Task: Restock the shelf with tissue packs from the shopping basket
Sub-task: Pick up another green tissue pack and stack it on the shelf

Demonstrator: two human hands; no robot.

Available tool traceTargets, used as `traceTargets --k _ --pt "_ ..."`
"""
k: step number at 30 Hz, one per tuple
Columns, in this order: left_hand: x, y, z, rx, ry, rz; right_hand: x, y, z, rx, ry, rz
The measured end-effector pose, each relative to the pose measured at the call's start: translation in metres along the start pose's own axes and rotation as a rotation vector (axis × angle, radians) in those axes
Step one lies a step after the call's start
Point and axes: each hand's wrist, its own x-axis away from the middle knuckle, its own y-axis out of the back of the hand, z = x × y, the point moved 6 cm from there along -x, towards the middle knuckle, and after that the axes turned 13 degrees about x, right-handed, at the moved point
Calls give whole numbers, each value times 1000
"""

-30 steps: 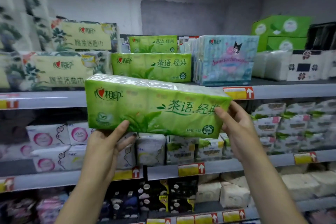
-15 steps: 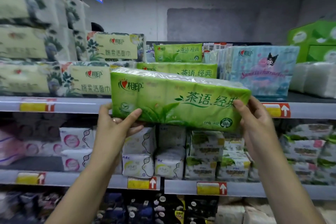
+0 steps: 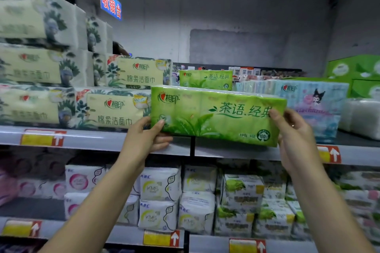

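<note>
1. Head camera, looking up at the shelving: both hands are on a long green film-wrapped tissue pack (image 3: 216, 113), held lengthwise at the level of the upper grey metal shelf (image 3: 226, 153).
2. The left hand (image 3: 144, 139) grips the lower left corner, thumb pressed on the printed front and fingers curled underneath.
3. The right hand (image 3: 294, 135) clasps the right end, thumb on the front face. Its other fingers go round behind, out of sight.
4. The pack sits just above the shelf's front lip, its right end a touch lower than its left. It fills the gap between the cream floral-print tissue bundles (image 3: 115, 109) on the left and the pale blue cartoon-print tissue bundle (image 3: 308, 104) on the right.
5. Further back stands a matching green pack (image 3: 205, 79). No shopping basket is in view.
6. My read is that this is the placing step, with the pack not yet set down.
7. The fit looks tight, so if the pack goes in skewed, the low right end could snag the blue bundle and shove it sideways.
8. A hard push to the far side could knock the rear green pack off its perch.
9. If the pack is let go too near the lip, the glossy film may let it slide forward and drop off.
</note>
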Motion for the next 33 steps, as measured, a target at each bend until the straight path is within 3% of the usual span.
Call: traceTargets --k 4,11,19,24,33 --pt "-18 -5 13 -155 101 33 -5 3 1 55 8 -64" --pt "-46 -5 8 -406 29 54 -9 -16 9 203 137 -82" --pt "-41 4 3 -886 -298 -87 -12 -32 2 407 209 -124" --pt "-16 1 -11 -1023 -717 -169 -15 -42 -3 535 288 -85" --pt "-18 -5 -13 -1023 -697 -124 -32 -50 -18 713 306 -1"
